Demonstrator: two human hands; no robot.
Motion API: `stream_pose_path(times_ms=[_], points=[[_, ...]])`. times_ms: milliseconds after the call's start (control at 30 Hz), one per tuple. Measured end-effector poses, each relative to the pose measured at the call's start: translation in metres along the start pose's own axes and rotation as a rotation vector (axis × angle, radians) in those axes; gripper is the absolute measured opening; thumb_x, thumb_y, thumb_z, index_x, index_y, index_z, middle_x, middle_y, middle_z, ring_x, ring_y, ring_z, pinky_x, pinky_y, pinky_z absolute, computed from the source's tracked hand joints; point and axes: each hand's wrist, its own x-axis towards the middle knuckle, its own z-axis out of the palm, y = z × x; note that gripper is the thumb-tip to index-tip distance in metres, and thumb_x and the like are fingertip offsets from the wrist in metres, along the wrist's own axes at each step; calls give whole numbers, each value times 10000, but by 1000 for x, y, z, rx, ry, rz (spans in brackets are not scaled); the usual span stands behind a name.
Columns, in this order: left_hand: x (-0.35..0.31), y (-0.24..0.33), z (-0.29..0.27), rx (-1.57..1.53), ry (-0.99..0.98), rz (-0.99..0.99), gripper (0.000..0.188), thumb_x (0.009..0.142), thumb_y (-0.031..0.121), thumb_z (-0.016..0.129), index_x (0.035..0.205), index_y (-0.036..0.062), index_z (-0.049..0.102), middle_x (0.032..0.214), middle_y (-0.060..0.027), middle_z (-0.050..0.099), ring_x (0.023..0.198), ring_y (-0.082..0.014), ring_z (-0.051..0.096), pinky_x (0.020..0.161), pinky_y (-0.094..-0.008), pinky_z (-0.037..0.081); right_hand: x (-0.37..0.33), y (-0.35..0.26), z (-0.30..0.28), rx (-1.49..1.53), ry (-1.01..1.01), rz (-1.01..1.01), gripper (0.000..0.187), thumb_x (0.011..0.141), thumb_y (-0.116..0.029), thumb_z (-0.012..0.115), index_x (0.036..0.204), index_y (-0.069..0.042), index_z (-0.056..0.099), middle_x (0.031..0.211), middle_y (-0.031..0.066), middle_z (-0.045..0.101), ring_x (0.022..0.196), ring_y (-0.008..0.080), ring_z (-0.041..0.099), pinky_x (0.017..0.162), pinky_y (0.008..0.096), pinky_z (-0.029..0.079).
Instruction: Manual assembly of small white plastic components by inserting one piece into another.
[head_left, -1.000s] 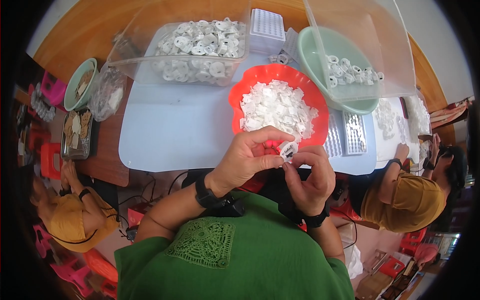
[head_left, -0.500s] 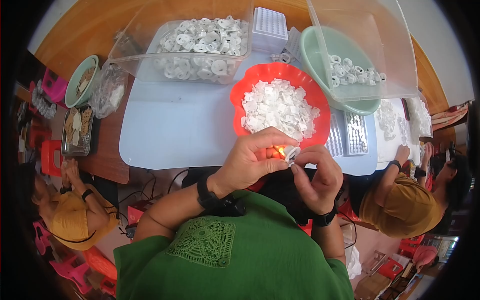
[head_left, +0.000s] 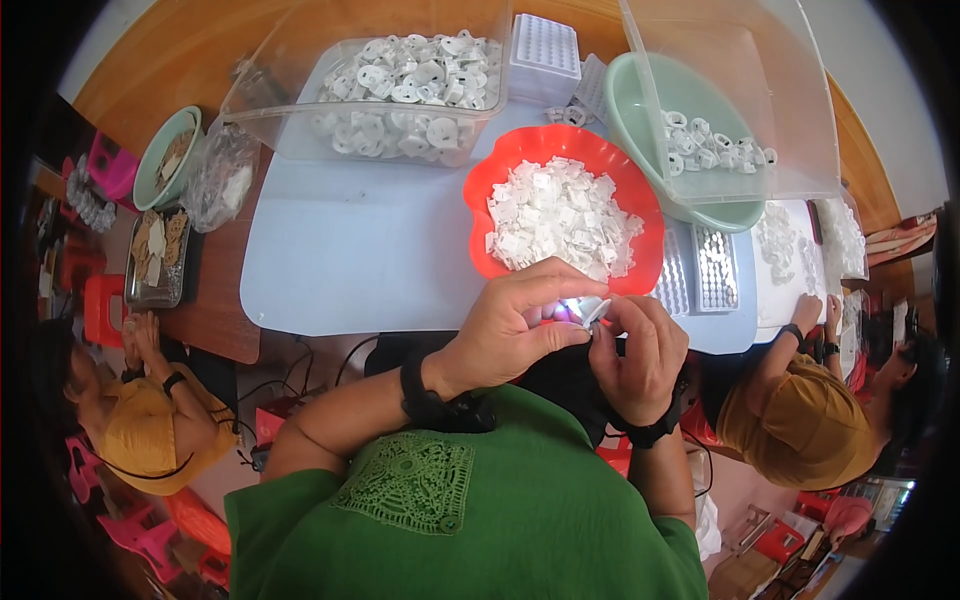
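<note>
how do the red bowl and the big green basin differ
The red bowl has a wavy rim; the green basin has a smooth one. The red bowl sits nearer; the green basin, farther back, is partly overlapped by a clear bin. Both are open and rounded.

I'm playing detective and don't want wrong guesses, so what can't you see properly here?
In the head view:
Side of the small white piece facing the left hand: hidden by fingers and glare.
Floor of the red bowl: covered by heaped white bits.
Top of the right-hand clear bin: cut off by the picture's upper edge.
</note>
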Motion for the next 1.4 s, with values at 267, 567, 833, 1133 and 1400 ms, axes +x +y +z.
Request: stream_pose_path(times_ms=[267,567,833,1133,1400], points=[[2,-1,3,-197,-21,-63,363,819,-68,652,1172,4,615,1009,-30,570,867,-89,560,782,-227,483,-1,3,0,23,-7,34,347,664,48,698,982,7,565,810,133,598,634,271,596,509,349,465],[4,9,-57,-454,234,-198,372,879,66,611,1231,-31,538,976,-71,616,848,-122,582,709,-243,485,24,25,-31,372,-200,659,119,834,-47,663,887,35,596,725,97,588,622,175,572,583,277,449],[-8,-4,-78,-743,245,-167,337,890,53,598,1216,-13,547,1008,-76,641,817,-119,606,700,-245,507,62,55,4,141,-592,293,143,741,-36,645,873,3,606,837,181,608,792,369,607,704,430,478],[-15,-5,-79,-816,225,-215,353,885,24,597,1234,13,544,1060,-84,637,834,-124,620,699,-235,513,79,61,57,86,-800,34,163,722,-54,656,884,-58,638,834,123,626,751,309,617,675,407,484],[-20,-11,-74,-787,218,-218,400,904,35,582,1298,7,513,1107,-104,627,831,-127,621,719,-240,510,76,62,48,68,-736,22,81,774,-85,657,827,-24,645,820,142,615,773,331,621,675,439,479]])
